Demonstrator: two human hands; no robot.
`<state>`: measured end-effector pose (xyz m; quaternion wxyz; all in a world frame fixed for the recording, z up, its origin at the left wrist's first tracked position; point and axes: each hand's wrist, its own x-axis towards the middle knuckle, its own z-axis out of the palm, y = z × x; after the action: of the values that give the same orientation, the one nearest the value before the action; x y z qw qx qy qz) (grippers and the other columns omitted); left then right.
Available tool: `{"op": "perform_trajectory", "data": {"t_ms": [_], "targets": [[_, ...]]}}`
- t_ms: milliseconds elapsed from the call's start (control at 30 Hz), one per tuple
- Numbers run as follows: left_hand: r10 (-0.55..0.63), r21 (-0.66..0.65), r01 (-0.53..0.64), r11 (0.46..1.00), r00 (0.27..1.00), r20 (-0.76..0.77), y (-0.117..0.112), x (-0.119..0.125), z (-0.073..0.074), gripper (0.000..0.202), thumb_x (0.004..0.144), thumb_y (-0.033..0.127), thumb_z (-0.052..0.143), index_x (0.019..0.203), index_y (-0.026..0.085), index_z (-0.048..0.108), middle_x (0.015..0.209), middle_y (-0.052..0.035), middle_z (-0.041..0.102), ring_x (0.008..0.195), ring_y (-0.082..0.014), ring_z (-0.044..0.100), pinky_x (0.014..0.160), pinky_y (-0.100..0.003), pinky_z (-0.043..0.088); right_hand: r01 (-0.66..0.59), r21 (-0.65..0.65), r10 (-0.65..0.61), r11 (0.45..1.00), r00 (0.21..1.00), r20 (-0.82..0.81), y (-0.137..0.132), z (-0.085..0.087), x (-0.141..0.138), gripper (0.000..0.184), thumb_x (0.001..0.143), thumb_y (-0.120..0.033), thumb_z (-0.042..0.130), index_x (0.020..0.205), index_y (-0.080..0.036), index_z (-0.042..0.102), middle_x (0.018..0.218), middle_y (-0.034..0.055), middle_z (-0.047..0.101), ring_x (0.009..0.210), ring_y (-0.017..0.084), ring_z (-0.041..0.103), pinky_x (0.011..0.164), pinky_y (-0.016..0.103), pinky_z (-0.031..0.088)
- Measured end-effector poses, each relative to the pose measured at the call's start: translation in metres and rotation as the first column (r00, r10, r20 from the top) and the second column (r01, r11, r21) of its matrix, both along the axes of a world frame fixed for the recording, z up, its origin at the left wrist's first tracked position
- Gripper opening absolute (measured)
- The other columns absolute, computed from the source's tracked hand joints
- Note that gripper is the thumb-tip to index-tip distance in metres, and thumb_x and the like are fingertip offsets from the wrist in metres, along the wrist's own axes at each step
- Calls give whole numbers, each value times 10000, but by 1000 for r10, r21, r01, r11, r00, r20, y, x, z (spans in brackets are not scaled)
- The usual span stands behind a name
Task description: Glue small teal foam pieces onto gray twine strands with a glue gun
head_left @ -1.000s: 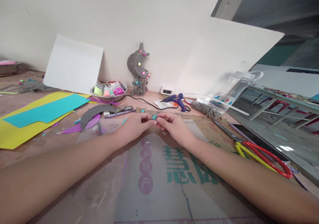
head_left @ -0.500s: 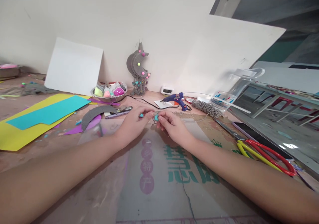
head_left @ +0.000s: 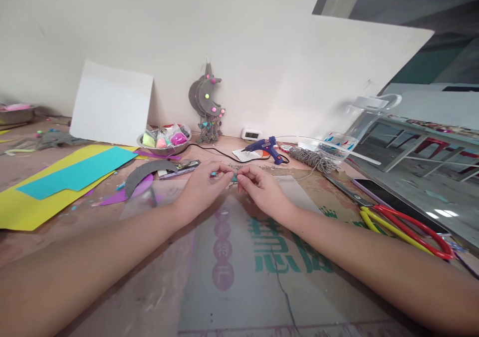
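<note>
Pinching a small teal piece (head_left: 235,177), our right hand (head_left: 265,189) had thumb and forefinger drawn together on it, near the far edge of a clear sheet (head_left: 247,297). Our left hand (head_left: 205,186) met it from the other side, its fingers bent and almost closed; whether they also gripped it, we could not tell. We judged the hold slight: so little purchase meant an uneven pull might have popped the piece loose onto the smooth surface. If it was soft, squeezing too hard could have dented it. A wide outward swing risked nudging the scissors (head_left: 370,208); overreaching, the glue gun (head_left: 267,148).
</note>
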<state>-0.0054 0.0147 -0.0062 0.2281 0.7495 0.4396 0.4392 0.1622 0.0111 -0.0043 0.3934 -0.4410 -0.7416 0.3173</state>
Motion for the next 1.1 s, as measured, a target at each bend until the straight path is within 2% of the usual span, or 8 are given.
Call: {"op": "perform_trajectory", "data": {"t_ms": [233,367,800,967,1100], "targets": [[-27,19,28,999,1000,-4,2,-2,-4,252,860,344,439,883,204,647,938,-4,655,926,-163,556,816,-272,407,4,18,-3,1000,1000,-28,3,-3,3,185,852,-359,458,804,-185,498,613,-29,529,533,99,451,523,230,354],[-13,28,12,1000,1000,24,5,-2,-6,222,828,350,505,916,214,658,985,1,660,965,-164,558,848,-270,406,-3,27,3,1000,1000,-6,3,-3,3,184,859,-354,453,797,-186,496,617,-28,532,539,99,453,521,226,354],[15,-16,-16,1000,999,-30,2,0,-2,230,809,353,496,761,199,661,818,4,671,811,-163,574,774,-263,424,-12,-21,11,1000,1000,-27,3,-4,2,197,844,-377,473,816,-184,497,624,-25,544,544,98,461,527,224,365],[32,-59,-33,998,999,-18,2,0,0,259,814,374,474,775,192,654,809,-3,664,794,-169,573,741,-262,436,-41,-65,39,997,998,-44,3,-3,2,222,838,-394,471,855,-182,535,631,-22,545,536,99,462,500,222,364],[-2,-69,1,998,1000,-15,2,-1,1,292,840,375,437,810,182,654,844,-15,666,841,-174,581,792,-276,430,-29,-35,28,999,999,-27,4,-3,3,216,832,-364,483,769,-168,549,622,-15,553,542,91,454,527,222,373]]}}
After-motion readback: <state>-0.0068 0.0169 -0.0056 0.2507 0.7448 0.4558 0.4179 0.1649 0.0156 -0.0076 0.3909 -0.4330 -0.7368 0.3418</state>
